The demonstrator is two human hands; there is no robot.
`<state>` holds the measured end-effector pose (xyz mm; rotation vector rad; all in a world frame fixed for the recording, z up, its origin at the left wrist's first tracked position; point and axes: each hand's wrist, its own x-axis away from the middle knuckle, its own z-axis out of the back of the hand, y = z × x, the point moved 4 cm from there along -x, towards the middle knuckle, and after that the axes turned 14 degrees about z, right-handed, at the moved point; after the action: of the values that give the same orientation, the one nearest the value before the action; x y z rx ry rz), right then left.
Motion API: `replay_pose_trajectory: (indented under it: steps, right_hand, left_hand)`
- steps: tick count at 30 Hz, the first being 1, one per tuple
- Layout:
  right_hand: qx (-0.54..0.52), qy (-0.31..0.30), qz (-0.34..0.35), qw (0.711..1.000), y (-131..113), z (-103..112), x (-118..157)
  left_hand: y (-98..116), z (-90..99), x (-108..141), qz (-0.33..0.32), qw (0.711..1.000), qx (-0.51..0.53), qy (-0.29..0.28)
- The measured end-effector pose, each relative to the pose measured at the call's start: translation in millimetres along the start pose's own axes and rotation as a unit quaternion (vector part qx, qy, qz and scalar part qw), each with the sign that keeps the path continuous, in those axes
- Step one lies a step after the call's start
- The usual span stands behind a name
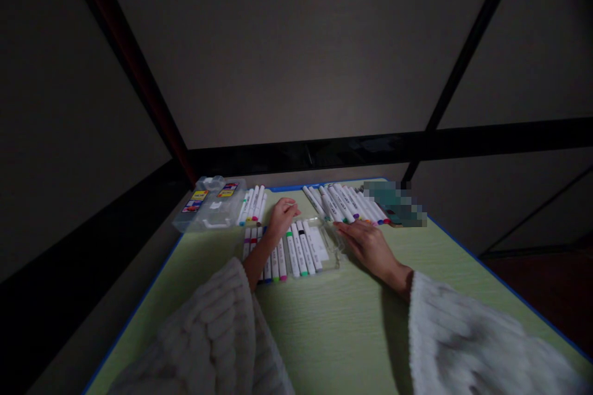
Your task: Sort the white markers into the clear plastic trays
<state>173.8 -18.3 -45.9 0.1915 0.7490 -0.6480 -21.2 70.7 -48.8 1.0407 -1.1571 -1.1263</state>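
A clear plastic tray lies on the table with a row of white markers in its left and middle parts. My left hand is above the tray's far edge, its fingers bent together. My left forearm crosses over several markers and partly hides them. At the tray's right edge, my right hand points inward with its fingers close together. Its fingertips are by the near ends of a loose group of white markers. What either hand pinches, if anything, is too small to make out.
A clear lidded case with colourful labels sits at the table's far left corner. Beside it lie several white markers. A blurred green object is at the far right. The green table has a blue edge and stands against a wall.
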Motion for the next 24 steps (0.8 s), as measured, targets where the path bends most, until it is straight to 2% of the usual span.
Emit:
replay_pose_trajectory:
  steps: [8,15,24]
  right_hand:
    - [0.008,-0.016,-0.013,1.0,3.9,-2.2,0.9]
    - [0.024,-0.031,-0.081,0.996,11.8,-4.8,3.7]
    - [0.037,-0.115,-0.14,0.983,16.8,-10.9,4.5]
  left_hand:
    - [-0.2,-0.2,-0.5,-0.007,1.0,0.001,-0.007]
    - [-2.3,-1.2,-3.6,-0.007,1.0,-0.002,-0.009]
    - [-4.1,-3.8,-4.0,-0.005,1.0,0.012,-0.013]
